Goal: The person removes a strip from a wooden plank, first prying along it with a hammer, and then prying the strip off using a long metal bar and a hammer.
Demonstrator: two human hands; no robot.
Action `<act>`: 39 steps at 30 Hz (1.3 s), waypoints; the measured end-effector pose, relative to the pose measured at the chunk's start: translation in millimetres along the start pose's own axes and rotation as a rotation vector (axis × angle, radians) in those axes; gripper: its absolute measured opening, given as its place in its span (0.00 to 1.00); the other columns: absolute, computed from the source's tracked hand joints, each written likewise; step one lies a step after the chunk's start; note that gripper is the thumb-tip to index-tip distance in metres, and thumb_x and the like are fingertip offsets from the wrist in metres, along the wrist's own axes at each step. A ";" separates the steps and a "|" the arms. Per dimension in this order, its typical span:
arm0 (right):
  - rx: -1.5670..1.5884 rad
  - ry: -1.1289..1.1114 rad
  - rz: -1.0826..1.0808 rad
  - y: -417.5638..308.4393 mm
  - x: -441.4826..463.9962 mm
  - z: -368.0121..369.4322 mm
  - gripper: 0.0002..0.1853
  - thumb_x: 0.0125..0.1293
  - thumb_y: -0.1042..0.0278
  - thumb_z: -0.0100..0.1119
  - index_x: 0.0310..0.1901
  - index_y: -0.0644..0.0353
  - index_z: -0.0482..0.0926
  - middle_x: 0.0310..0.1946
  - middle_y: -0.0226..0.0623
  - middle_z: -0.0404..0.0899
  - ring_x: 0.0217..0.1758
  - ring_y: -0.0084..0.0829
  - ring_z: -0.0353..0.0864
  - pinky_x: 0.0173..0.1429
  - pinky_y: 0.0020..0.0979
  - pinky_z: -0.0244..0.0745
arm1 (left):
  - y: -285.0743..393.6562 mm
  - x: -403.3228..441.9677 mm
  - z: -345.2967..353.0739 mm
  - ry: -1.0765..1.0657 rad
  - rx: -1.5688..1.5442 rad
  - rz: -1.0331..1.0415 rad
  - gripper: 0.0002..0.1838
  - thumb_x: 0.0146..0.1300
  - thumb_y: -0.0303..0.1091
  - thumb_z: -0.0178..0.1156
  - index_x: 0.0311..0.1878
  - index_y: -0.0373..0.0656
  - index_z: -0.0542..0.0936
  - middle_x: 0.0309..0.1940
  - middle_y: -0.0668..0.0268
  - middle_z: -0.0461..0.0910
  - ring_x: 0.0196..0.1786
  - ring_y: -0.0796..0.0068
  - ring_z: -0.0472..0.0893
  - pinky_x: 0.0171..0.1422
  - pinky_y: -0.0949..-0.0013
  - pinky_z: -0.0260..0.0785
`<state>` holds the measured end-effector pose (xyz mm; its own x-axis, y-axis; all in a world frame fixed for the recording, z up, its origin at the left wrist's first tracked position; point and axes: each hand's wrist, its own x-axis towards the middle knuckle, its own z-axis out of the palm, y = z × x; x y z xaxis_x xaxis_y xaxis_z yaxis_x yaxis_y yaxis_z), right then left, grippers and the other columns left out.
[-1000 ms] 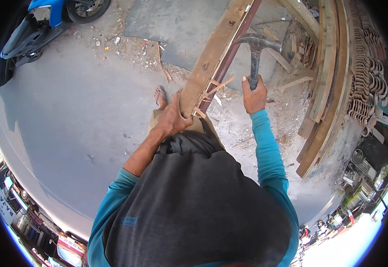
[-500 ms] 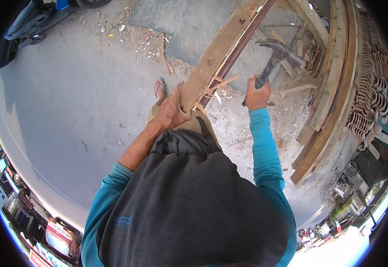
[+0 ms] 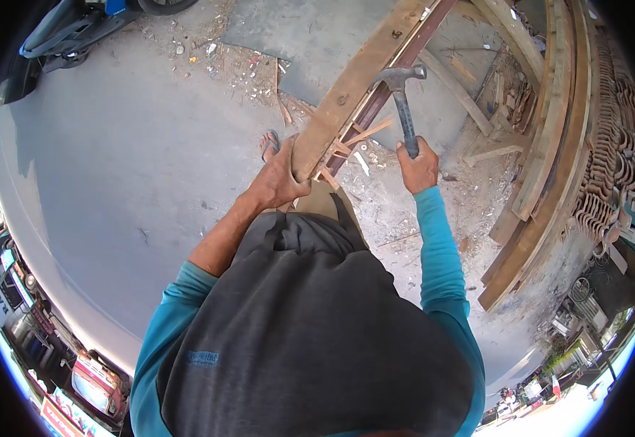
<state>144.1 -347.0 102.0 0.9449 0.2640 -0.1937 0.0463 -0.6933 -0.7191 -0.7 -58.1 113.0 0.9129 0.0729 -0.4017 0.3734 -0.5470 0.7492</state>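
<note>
My left hand (image 3: 279,177) grips the near end of a long wooden plank (image 3: 343,100), which slants away to the upper right. Along the plank's right side runs a dark red-brown strip (image 3: 370,109), with splintered wood pieces (image 3: 361,135) sticking out between and across them near my body. My right hand (image 3: 419,166) is closed round the handle of a claw hammer (image 3: 402,102). The hammer is upright in view, its claw pointing left over the red-brown strip; whether it touches cannot be made out.
Long boards (image 3: 550,138) lie stacked at the right, beside rows of roof tiles (image 3: 604,171). Loose wood offcuts (image 3: 496,149) and debris are on the ground. A motorcycle (image 3: 77,33) stands at the upper left. My sandalled foot (image 3: 268,144) is left of the plank.
The hammer has swung from pointing right, tilted, to a more upright position, its head now further left over the strip. My left hand keeps its hold on the plank.
</note>
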 end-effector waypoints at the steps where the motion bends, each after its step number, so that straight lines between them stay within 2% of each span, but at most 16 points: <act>1: -0.059 0.148 -0.016 -5.6 -6.9 5.4 0.12 0.64 0.62 0.67 0.35 0.62 0.77 0.25 0.46 0.78 0.26 0.45 0.78 0.35 0.40 0.73 | 2.3 -4.8 -2.1 -0.024 0.003 -0.005 0.51 0.45 0.36 0.69 0.75 0.37 0.57 0.60 0.34 0.72 0.66 0.31 0.66 0.73 0.49 0.62; 2: -0.126 0.300 -0.043 -10.4 -7.5 8.1 0.10 0.63 0.65 0.65 0.37 0.62 0.79 0.27 0.48 0.80 0.28 0.47 0.81 0.36 0.41 0.76 | 6.9 -3.1 -4.5 -0.036 -0.039 -0.035 0.51 0.45 0.36 0.69 0.75 0.36 0.57 0.60 0.34 0.71 0.66 0.32 0.67 0.72 0.50 0.63; 3: -0.122 0.444 -0.116 -13.7 -3.8 10.4 0.07 0.61 0.68 0.65 0.37 0.62 0.79 0.24 0.44 0.80 0.25 0.41 0.80 0.33 0.40 0.74 | 11.0 0.5 -4.4 -0.039 -0.082 -0.064 0.51 0.46 0.35 0.69 0.74 0.35 0.57 0.59 0.33 0.71 0.66 0.33 0.68 0.71 0.50 0.64; 4: -0.122 0.448 -0.109 -24.2 -0.2 9.3 0.07 0.61 0.68 0.65 0.37 0.62 0.79 0.24 0.44 0.80 0.25 0.41 0.80 0.33 0.40 0.74 | 11.5 2.0 -3.0 -0.046 -0.079 -0.061 0.51 0.46 0.35 0.69 0.74 0.35 0.57 0.59 0.33 0.71 0.66 0.33 0.68 0.71 0.50 0.64; 6: 0.133 0.402 -0.154 -48.6 -0.7 9.6 0.11 0.63 0.64 0.69 0.36 0.62 0.79 0.21 0.41 0.78 0.23 0.34 0.79 0.32 0.39 0.74 | 11.3 0.9 -6.8 -0.073 -0.072 -0.075 0.51 0.47 0.35 0.70 0.75 0.33 0.56 0.60 0.34 0.71 0.66 0.37 0.70 0.71 0.51 0.65; 10: 0.325 0.113 -0.002 -82.8 -22.4 35.9 0.23 0.63 0.48 0.73 0.36 0.64 0.80 0.22 0.37 0.79 0.27 0.25 0.79 0.36 0.35 0.76 | 11.5 3.8 -11.0 -0.096 -0.120 0.033 0.54 0.48 0.37 0.73 0.75 0.34 0.55 0.62 0.37 0.70 0.66 0.39 0.71 0.71 0.51 0.65; 14: 0.347 0.064 0.109 -101.0 -34.0 75.2 0.21 0.63 0.51 0.72 0.36 0.64 0.80 0.22 0.35 0.80 0.28 0.27 0.79 0.38 0.35 0.76 | 5.9 3.9 -20.9 -0.179 -0.140 0.049 0.60 0.45 0.43 0.79 0.77 0.36 0.52 0.65 0.41 0.70 0.69 0.40 0.70 0.73 0.52 0.64; 16: 0.391 0.130 0.206 -108.5 -38.1 87.7 0.20 0.64 0.54 0.71 0.30 0.65 0.80 0.21 0.32 0.76 0.26 0.24 0.72 0.36 0.33 0.73 | 4.5 3.7 -23.9 -0.223 -0.121 0.027 0.62 0.44 0.45 0.81 0.77 0.37 0.51 0.66 0.41 0.70 0.70 0.40 0.69 0.75 0.53 0.62; 18: 0.336 0.137 0.229 -113.2 -39.8 89.5 0.17 0.64 0.58 0.69 0.30 0.66 0.79 0.21 0.34 0.76 0.26 0.24 0.71 0.35 0.35 0.72 | 5.4 5.5 -25.9 -0.275 -0.024 -0.010 0.64 0.45 0.46 0.81 0.78 0.37 0.49 0.68 0.41 0.69 0.72 0.43 0.68 0.76 0.53 0.60; 20: 0.274 0.040 0.327 -117.5 -39.8 86.5 0.15 0.64 0.58 0.67 0.37 0.64 0.80 0.22 0.42 0.77 0.25 0.37 0.76 0.39 0.41 0.74 | 3.6 6.5 -26.9 -0.283 0.003 0.058 0.64 0.46 0.47 0.80 0.78 0.36 0.47 0.69 0.40 0.68 0.73 0.43 0.68 0.77 0.54 0.59; 23: 0.242 0.028 0.292 -107.7 -43.4 90.1 0.14 0.64 0.60 0.66 0.37 0.65 0.80 0.21 0.39 0.77 0.24 0.32 0.74 0.34 0.37 0.73 | 4.2 9.2 -30.3 -0.308 0.024 0.078 0.66 0.48 0.48 0.79 0.79 0.34 0.43 0.70 0.39 0.66 0.73 0.45 0.69 0.77 0.56 0.59; 24: 0.235 0.037 0.296 -110.8 -43.6 87.3 0.14 0.64 0.60 0.66 0.37 0.65 0.80 0.21 0.39 0.77 0.24 0.32 0.74 0.34 0.37 0.73 | 4.8 9.8 -31.7 -0.347 0.029 0.037 0.66 0.49 0.49 0.78 0.79 0.33 0.41 0.71 0.39 0.65 0.72 0.45 0.69 0.77 0.57 0.60; 27: 0.676 -0.120 0.519 -122.1 -43.6 69.3 0.13 0.65 0.63 0.65 0.33 0.67 0.80 0.22 0.32 0.77 0.21 0.21 0.71 0.26 0.27 0.68 | 31.8 8.0 -49.3 -0.387 0.218 -0.019 0.68 0.49 0.50 0.78 0.79 0.31 0.39 0.71 0.38 0.64 0.72 0.44 0.69 0.76 0.58 0.62; 31: 0.865 0.000 0.516 -164.7 -43.9 31.2 0.12 0.65 0.64 0.63 0.36 0.67 0.78 0.23 0.31 0.75 0.15 0.19 0.67 0.20 0.24 0.63 | -0.4 12.6 -34.6 -0.388 -0.004 0.053 0.69 0.49 0.51 0.78 0.78 0.30 0.39 0.72 0.37 0.63 0.72 0.43 0.69 0.75 0.57 0.62; 37: 0.788 0.171 0.459 -163.9 -64.9 -31.1 0.10 0.67 0.65 0.62 0.36 0.65 0.78 0.22 0.29 0.75 0.16 0.17 0.66 0.19 0.22 0.60 | 10.2 20.0 -45.7 -0.406 0.098 0.130 0.69 0.49 0.53 0.77 0.78 0.27 0.40 0.72 0.34 0.61 0.73 0.42 0.67 0.76 0.58 0.61; 39: 0.739 0.205 0.447 -143.1 -79.5 -42.6 0.10 0.67 0.65 0.61 0.36 0.64 0.78 0.22 0.28 0.75 0.16 0.16 0.65 0.19 0.21 0.59 | 11.8 23.4 -45.5 -0.463 0.092 0.044 0.69 0.49 0.53 0.77 0.77 0.26 0.40 0.73 0.32 0.57 0.75 0.43 0.65 0.77 0.59 0.60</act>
<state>76.2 -297.4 248.7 0.8673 -0.1025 -0.4872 -0.4951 -0.0744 -0.8657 32.6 -24.8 136.3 0.7501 -0.3201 -0.5787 0.3006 -0.6145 0.7294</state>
